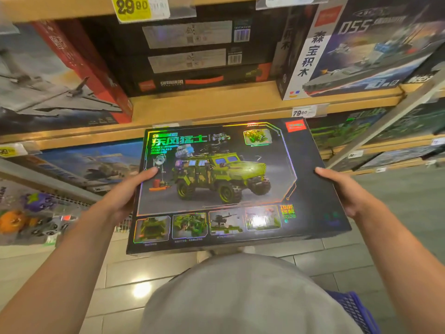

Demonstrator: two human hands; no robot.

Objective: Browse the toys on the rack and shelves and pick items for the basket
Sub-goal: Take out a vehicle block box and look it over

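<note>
Looking step: left hand [125, 196] and right hand [346, 191] grip side edges of toy box [231, 184] between them. Next: lower box into blue basket [356, 309] below right hand.

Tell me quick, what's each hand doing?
Left hand: grips the left edge of the flat black cardboard box picturing a green truck.
Right hand: grips that box's right edge.

The toy box [231, 186] is shiny cardboard with rainbow glints. The shelf [216, 102] looks like smooth wood. The floor [134, 280] has glossy tiles.
</note>
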